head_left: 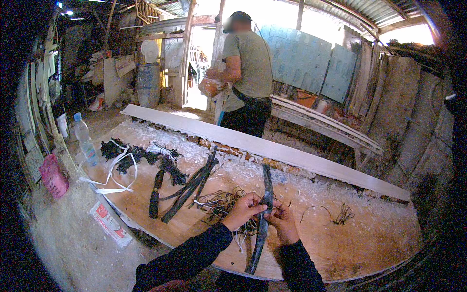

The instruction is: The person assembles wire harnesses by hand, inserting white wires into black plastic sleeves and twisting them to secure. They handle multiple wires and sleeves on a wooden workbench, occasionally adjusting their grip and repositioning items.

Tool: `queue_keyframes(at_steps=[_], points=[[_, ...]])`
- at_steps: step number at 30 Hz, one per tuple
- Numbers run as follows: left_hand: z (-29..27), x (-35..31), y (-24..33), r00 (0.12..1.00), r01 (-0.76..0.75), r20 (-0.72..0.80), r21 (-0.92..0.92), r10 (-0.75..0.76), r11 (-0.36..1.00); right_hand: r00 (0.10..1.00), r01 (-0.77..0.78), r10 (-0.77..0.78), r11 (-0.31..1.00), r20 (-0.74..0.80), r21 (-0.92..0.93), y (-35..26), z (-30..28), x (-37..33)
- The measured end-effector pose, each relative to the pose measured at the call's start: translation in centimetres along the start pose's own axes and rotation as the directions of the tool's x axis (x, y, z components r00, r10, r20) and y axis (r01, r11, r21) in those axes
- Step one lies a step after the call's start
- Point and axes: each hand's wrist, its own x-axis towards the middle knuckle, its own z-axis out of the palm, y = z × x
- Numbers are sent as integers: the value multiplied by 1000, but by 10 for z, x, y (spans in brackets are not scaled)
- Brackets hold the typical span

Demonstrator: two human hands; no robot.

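Both my hands meet over the wooden tabletop [350, 243], pinching a long dark flat strip [259, 246] that looks like rubber. My left hand [245, 211] grips the strip's middle from the left. My right hand [283, 223] holds it just to the right, thumb and fingertips together. Beneath and left of my left hand lies a tangle of thin cords [219, 203]. More dark strips [187, 197] lie in a loose pile farther left, beside a dark-handled tool [153, 204]. A small cord bundle [344, 214] rests to my right.
Black cord bundles [170, 168], a white ribbon [114, 177] and a clear bottle [86, 143] sit at the table's left. A long pale board [272, 148] runs along its far edge. Behind stands another person [248, 68] holding something. A pink bag [54, 176] is at far left.
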Motion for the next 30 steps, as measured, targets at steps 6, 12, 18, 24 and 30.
queue_keyframes(at_steps=[6, 12, 18, 24, 30], points=[[-2, -3, 6, 995, 81, -37, -165, -88, 983, 995, -31, 28, 999, 100, 36, 12, -7, 0], [-4, -1, 2, 997, 64, -29, -179, -71, 982, 990, -92, 102, 990, 95, -108, 28, -14, 5], [-3, 0, 3, 987, 101, -84, -358, -139, 928, 985, -40, 64, 988, 162, -148, 23, -12, 3], [-12, 4, 1, 987, 89, -84, -421, -136, 903, 979, -55, 82, 988, 185, -146, 22, -11, 2], [-15, 5, 3, 978, 53, -161, -429, -134, 902, 975, -48, 76, 990, 209, -133, 25, -13, 3]])
